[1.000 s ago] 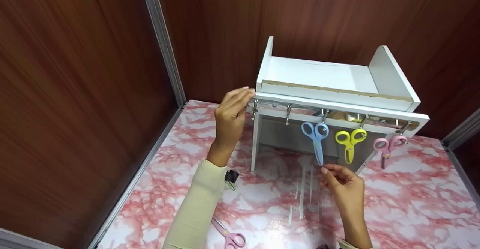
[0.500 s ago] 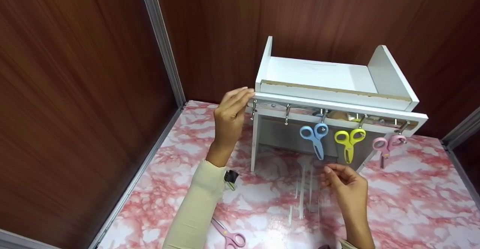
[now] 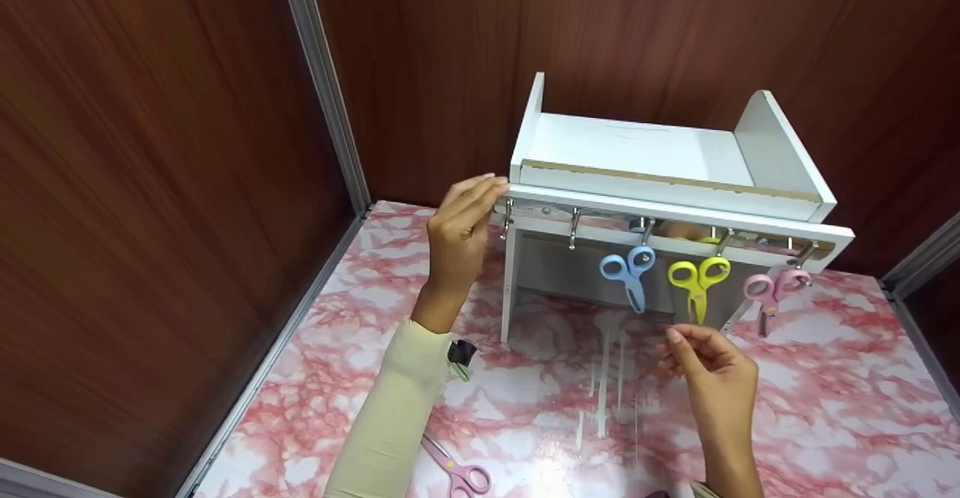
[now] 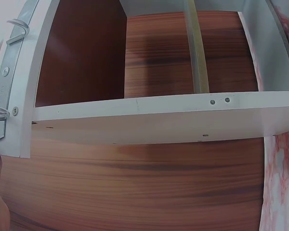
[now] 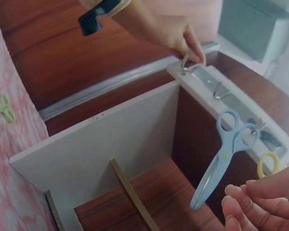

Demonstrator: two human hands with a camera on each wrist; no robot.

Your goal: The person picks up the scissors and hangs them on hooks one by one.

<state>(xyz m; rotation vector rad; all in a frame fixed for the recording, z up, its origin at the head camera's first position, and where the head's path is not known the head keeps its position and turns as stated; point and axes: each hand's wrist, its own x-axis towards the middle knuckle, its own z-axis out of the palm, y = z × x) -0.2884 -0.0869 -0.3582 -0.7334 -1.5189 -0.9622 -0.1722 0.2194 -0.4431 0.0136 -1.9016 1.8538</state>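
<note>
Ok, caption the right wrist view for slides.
Light-blue scissors hang from a metal hook, just clear of the right hand.

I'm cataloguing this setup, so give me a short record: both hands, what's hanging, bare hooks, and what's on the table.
left hand: fingers resting on the left end of a white board with five metal hooks
right hand: below the hanging scissors, holding nothing visible
hanging, left to right: light-blue plastic scissors, yellow plastic scissors, pink-handled scissors
bare hooks: the two leftmost
red-and-white marbled table: second pink pair of scissors, cut off by the head view's lower edge
</note>
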